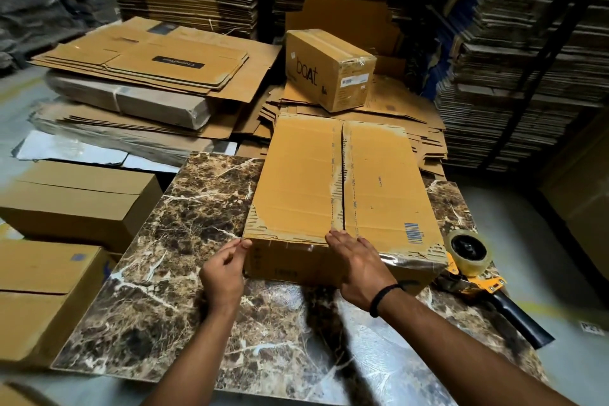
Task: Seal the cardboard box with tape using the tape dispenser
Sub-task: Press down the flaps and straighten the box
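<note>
Black wristband (385, 299), bare forearms

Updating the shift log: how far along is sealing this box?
Done: cardboard box flaps folded shut. In hand: right hand presses the centre seam, left hand touches the near corner. Left: all taping; seam is bare, tape dispenser lies untouched beside it.

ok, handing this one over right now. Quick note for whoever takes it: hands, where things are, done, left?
Hands: the left hand is at the near left corner of the cardboard box, fingers curled against it; I can't tell if it grips. The right hand lies flat over the near edge at the centre seam, holding nothing.
Things: the box sits on the marble-pattern table. The tape dispenser lies on the table by the box's near right corner, untouched.
Done: flaps closed.
Left: the seam shows only torn old residue, so pick up the dispenser and tape it.
</note>
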`<state>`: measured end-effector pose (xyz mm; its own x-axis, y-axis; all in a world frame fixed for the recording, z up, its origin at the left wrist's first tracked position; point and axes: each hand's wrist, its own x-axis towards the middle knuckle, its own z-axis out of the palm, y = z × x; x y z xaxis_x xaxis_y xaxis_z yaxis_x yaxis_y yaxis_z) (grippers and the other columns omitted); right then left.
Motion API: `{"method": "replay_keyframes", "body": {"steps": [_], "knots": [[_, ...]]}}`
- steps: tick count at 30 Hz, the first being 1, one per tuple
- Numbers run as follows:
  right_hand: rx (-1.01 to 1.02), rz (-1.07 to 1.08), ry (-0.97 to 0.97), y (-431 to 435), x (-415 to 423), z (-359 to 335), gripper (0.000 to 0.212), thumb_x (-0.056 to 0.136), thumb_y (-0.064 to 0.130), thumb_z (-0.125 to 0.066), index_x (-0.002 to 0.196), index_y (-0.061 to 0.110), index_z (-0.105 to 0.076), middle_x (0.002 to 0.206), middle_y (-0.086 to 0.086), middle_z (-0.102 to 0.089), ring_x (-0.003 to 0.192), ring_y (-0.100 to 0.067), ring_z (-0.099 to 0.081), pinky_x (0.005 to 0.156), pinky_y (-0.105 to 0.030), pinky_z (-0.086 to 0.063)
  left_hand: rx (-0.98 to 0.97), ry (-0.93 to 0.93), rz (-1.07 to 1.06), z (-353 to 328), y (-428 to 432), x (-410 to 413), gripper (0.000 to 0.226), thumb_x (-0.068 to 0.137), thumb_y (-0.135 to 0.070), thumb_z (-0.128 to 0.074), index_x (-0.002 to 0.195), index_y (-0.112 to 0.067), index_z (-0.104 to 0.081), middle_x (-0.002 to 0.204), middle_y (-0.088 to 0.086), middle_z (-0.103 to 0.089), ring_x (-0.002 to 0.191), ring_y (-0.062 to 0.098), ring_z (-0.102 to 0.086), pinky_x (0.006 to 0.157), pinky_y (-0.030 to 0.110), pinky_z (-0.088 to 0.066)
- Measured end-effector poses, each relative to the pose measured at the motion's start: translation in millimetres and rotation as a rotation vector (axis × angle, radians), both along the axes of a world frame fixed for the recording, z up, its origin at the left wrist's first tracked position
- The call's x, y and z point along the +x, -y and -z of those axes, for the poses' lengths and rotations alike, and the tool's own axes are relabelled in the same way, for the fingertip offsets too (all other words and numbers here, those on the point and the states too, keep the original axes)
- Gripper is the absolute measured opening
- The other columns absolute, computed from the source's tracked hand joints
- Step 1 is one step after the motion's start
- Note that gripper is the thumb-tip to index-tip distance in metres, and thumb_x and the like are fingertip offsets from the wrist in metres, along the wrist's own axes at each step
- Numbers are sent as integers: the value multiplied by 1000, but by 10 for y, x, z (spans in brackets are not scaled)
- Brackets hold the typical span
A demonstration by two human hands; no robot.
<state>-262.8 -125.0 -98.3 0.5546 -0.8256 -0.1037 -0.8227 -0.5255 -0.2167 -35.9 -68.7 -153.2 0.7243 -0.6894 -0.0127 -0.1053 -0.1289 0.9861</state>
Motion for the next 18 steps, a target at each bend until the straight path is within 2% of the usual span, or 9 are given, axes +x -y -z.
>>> {"method": "replay_keyframes", "body": {"steps": [3,6,8,10,12,14,16,18], "knots": [[4,3,2,-2,8,-5,91,76,8,-59,151,23,-8,160,3,-8,146,-9,-5,113,-27,10,56,-23,20,-27,67,125,9,73,-23,-73,75,-16,-67,79,0,-68,72,26,-66,59,55,-55],[3,6,7,0,8,-3,91,77,8,-60,151,23,-9,160,4,-9,146,-9,-5,112,-26,10,87,92,85,-29,84,232,14,76,-18,-73,75,-18,-59,78,1,-63,72,30,-67,54,47,-57],[0,9,-1,-6,3,-2,90,78,12,-61,151,24,-10,160,4,-9,146,-9,-6,112,-26,10,81,179,147,-60,90,276,19,79,-15,-71,89,-16,-54,85,-2,-60,71,24,-65,49,42,-57],[-19,23,-31,-28,20,-9,84,82,22,-60,151,23,-11,159,4,-11,145,-10,-9,113,-28,7,84,353,234,-82,94,312,34,83,-13,-67,112,-23,-54,94,-5,-56,66,15,-61,44,32,-54],[-95,55,-53,-56,88,-25,70,89,43,-50,148,21,-20,157,1,-21,143,-13,-19,117,-34,-5,72,565,324,-76,81,359,44,85,-13,-66,124,-28,-55,102,-3,-54,64,4,-52,46,19,-47],[-187,123,-65,-60,241,-51,67,88,65,-33,136,18,-40,144,-5,-43,131,-21,-39,112,-42,-27,64,638,388,-103,73,394,42,82,-22,-70,122,-26,-58,103,-3,-54,67,-1,-51,51,15,-43],[-240,204,-77,-26,460,-80,78,81,79,-20,116,18,-52,120,-9,-55,111,-27,-49,95,-44,-41,95,664,388,-142,109,397,43,75,-34,-74,113,-19,-62,95,-4,-56,64,7,-56,51,20,-46],[-273,274,-84,42,642,-48,83,75,84,-19,110,16,-52,111,-11,-54,103,-30,-49,87,-45,-43,108,719,339,-158,184,374,39,72,-36,-76,100,-12,-63,86,-1,-61,65,15,-56,53,24,-45]]}}
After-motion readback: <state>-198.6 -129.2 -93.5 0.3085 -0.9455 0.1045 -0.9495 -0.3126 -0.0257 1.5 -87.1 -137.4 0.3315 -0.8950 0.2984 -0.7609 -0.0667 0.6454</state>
